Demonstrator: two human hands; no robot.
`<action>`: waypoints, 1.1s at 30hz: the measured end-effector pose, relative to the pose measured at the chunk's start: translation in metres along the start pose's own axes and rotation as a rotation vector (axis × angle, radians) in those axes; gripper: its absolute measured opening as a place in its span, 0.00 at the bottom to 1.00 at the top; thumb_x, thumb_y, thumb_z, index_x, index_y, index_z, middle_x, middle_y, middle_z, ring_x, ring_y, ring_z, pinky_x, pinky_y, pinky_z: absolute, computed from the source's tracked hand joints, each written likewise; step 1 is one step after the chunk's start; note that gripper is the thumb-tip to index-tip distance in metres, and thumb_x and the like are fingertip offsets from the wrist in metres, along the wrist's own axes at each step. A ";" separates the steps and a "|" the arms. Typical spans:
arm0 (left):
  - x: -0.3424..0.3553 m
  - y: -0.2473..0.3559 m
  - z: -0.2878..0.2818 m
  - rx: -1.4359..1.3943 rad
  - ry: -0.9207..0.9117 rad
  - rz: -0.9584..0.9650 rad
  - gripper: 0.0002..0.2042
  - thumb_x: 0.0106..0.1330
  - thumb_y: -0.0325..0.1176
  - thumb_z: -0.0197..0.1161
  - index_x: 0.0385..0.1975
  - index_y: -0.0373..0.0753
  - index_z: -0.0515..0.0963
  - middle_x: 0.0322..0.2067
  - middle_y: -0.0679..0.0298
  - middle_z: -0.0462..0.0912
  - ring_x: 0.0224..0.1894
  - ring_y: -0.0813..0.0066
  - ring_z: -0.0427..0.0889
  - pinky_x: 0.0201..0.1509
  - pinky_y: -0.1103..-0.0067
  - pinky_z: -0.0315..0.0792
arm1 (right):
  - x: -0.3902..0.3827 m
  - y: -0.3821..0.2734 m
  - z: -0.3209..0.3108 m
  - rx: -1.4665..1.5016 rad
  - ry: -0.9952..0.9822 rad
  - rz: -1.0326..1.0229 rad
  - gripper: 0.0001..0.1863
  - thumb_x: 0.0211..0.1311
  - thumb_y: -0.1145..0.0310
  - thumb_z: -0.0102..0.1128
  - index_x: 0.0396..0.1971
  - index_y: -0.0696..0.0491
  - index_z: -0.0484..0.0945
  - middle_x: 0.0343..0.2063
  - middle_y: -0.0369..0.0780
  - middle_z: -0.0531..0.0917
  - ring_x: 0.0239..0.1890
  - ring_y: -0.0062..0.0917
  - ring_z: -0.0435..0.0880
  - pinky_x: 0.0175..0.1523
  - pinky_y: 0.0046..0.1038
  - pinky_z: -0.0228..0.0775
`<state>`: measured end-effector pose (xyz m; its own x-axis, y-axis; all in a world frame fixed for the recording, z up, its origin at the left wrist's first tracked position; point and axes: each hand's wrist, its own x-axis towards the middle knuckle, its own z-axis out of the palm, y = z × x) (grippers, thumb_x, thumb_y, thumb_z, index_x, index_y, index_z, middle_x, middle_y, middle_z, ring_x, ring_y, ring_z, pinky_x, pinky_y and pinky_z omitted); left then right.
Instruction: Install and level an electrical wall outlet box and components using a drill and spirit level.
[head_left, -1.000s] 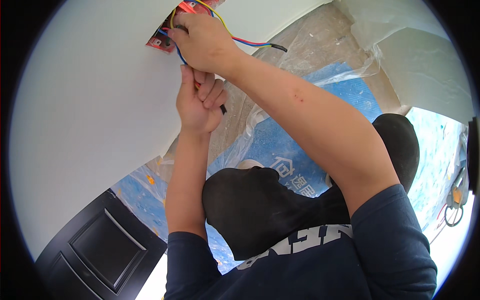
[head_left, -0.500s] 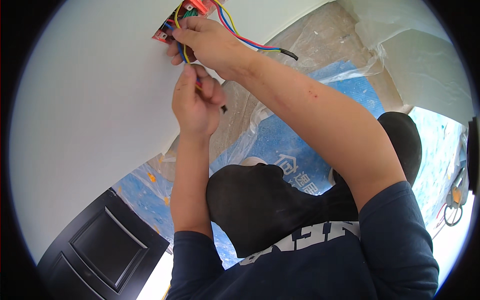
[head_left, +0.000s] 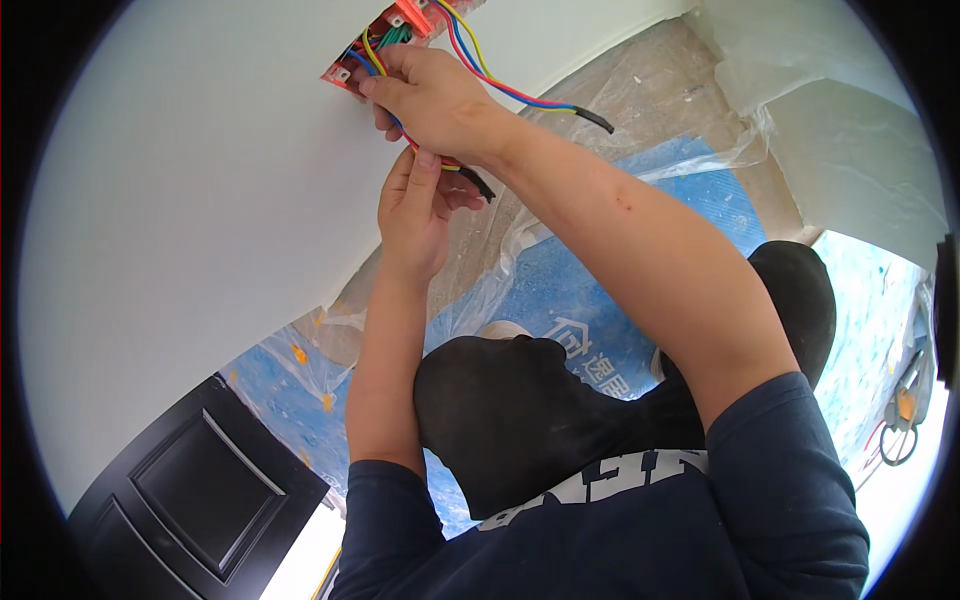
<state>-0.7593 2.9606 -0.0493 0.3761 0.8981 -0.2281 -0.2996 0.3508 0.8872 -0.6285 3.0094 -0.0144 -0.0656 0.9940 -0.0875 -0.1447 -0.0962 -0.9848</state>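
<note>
Out of a red-orange wall box (head_left: 338,76) at the top comes a bundle of yellow, blue and red electrical wires (head_left: 372,58). My right hand (head_left: 432,100) is closed round this bundle close to the box, its lower fingers partly hidden behind. Farther along, my left hand (head_left: 420,205) pinches the same wires between thumb and fingers. Their black-taped end (head_left: 477,183) sticks out past that thumb. A second bundle of wires (head_left: 500,85) arcs out to the right of my right hand, untouched, its end wrapped in black tape (head_left: 594,119). Green wires (head_left: 397,36) sit inside the box.
A pale wall (head_left: 190,190) fills the left. Blue protective sheeting (head_left: 545,275) and crumpled clear plastic film (head_left: 510,235) lie on the floor below. A black panelled door (head_left: 205,490) stands lower left. At the right edge hangs a grey tool with a dark ring (head_left: 898,443).
My left hand has moved right and slightly down along the wires, baring more of the taped end. My right hand stays near the box; the view has shifted slightly.
</note>
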 end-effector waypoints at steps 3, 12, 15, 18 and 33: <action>0.003 -0.005 -0.009 0.003 -0.007 -0.011 0.15 0.76 0.41 0.48 0.38 0.33 0.74 0.20 0.61 0.76 0.23 0.74 0.77 0.31 0.80 0.74 | -0.004 0.000 -0.003 0.007 0.000 -0.029 0.12 0.68 0.64 0.52 0.37 0.58 0.77 0.25 0.38 0.81 0.27 0.20 0.77 0.34 0.20 0.69; 0.005 -0.004 -0.028 -0.176 -0.284 -0.021 0.14 0.75 0.40 0.48 0.38 0.34 0.75 0.26 0.60 0.79 0.24 0.75 0.77 0.29 0.83 0.71 | -0.069 -0.045 -0.069 -0.703 -0.368 -0.033 0.15 0.62 0.66 0.57 0.44 0.61 0.78 0.25 0.39 0.80 0.24 0.21 0.72 0.33 0.23 0.67; 0.002 -0.016 -0.040 -0.208 -0.356 -0.049 0.14 0.75 0.39 0.48 0.40 0.34 0.74 0.28 0.59 0.79 0.25 0.74 0.77 0.30 0.83 0.70 | -0.083 -0.048 -0.095 -0.666 -0.268 0.011 0.11 0.63 0.69 0.57 0.39 0.62 0.79 0.23 0.36 0.78 0.25 0.19 0.72 0.33 0.22 0.67; 0.007 -0.024 -0.040 -0.260 -0.371 -0.091 0.16 0.74 0.40 0.45 0.43 0.32 0.73 0.29 0.57 0.79 0.28 0.69 0.77 0.32 0.81 0.70 | -0.083 -0.035 -0.117 -0.570 -0.044 0.117 0.11 0.64 0.69 0.56 0.39 0.61 0.79 0.24 0.36 0.78 0.26 0.19 0.73 0.34 0.22 0.68; -0.107 0.059 -0.002 0.452 0.213 -0.564 0.13 0.68 0.44 0.56 0.43 0.41 0.76 0.35 0.65 0.81 0.36 0.78 0.78 0.39 0.81 0.68 | -0.321 -0.130 -0.263 -0.764 0.332 0.692 0.31 0.65 0.56 0.56 0.61 0.61 0.66 0.54 0.50 0.77 0.54 0.40 0.78 0.58 0.34 0.69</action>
<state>-0.8190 2.8859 0.0263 0.1746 0.6622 -0.7287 0.2946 0.6711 0.6804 -0.3287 2.7164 0.1022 0.3903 0.7120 -0.5837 0.4821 -0.6982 -0.5293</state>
